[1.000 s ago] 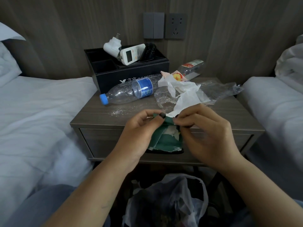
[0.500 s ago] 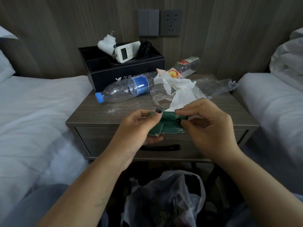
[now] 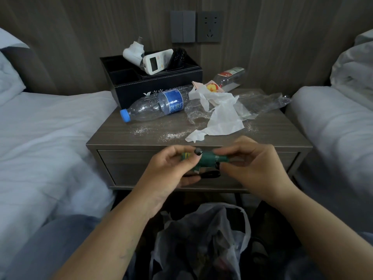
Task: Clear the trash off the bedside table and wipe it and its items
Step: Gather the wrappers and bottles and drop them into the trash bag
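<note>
Both hands pinch a small green wrapper in front of the bedside table's drawer: my left hand on its left end, my right hand on its right end. On the table top lie an empty blue-labelled bottle on its side, a crumpled white tissue, clear plastic film, a second clear bottle with a red label at the back, a colourful wrapper and scattered white crumbs.
A black organiser box at the table's back left holds a white remote, a white plug and a dark remote. A translucent trash bag gapes on the floor below my hands. White beds flank the table. A wall socket is above.
My hands have drawn the green wrapper back off the table's front edge and down before the drawer, folding it smaller. The tissue they touched now lies free on the table.
</note>
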The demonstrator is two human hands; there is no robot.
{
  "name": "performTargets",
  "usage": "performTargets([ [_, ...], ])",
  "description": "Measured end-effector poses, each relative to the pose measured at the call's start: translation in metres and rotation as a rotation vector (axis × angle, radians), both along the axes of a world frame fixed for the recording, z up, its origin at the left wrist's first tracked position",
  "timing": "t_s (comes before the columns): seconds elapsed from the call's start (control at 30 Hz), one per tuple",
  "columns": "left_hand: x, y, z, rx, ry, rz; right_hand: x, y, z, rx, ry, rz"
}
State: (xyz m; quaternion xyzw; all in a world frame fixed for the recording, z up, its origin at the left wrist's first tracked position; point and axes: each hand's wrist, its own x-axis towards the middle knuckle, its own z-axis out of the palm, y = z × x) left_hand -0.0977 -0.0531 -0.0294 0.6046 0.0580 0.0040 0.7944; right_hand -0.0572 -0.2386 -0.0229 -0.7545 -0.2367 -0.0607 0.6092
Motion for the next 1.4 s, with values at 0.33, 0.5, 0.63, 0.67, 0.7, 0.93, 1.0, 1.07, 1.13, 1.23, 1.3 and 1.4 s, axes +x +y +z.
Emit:
performTargets([
  [0.33,-0.018,-0.008,-0.039,0.189,0.153,0.086,-0.035,-0.012,-0.054,-0.057,0.2,0.114],
  [0.5,-0.012,-0.011,-0.063,0.315,0.289,0.027,-0.042,-0.015,-0.088,0.188,0.791,0.042],
  [0.63,-0.008,-0.012,-0.094,0.34,0.407,-0.014,-0.03,-0.005,-0.11,0.122,0.931,-0.109],
  [0.67,-0.006,-0.012,-0.103,0.396,0.428,-0.033,-0.026,-0.004,-0.116,0.063,0.946,-0.121],
  [0.7,-0.003,-0.012,-0.114,0.481,0.452,-0.052,-0.023,-0.003,-0.123,-0.022,0.961,-0.119],
  [0.93,0.004,-0.017,-0.199,1.348,0.394,-0.34,-0.015,-0.012,-0.167,-0.552,1.004,0.06],
  [1.0,0.002,-0.021,-0.219,1.416,0.399,-0.402,-0.011,-0.013,-0.169,-0.59,1.0,0.105],
  [1.07,0.001,-0.025,-0.237,1.406,0.453,-0.418,-0.01,-0.01,-0.166,-0.565,1.041,0.159],
  [1.13,-0.002,-0.028,-0.249,1.466,0.529,-0.52,-0.01,-0.006,-0.165,-0.564,1.001,0.118],
  [1.23,-0.008,-0.027,-0.257,1.518,0.584,-0.595,-0.012,-0.001,-0.158,-0.564,0.906,0.089],
  [1.3,-0.008,-0.023,-0.246,1.543,0.601,-0.523,-0.011,0.0,-0.149,-0.554,0.847,0.079],
  [1.4,-0.001,-0.012,-0.216,1.537,0.659,-0.51,-0.007,0.0,-0.127,-0.496,0.821,0.066],
])
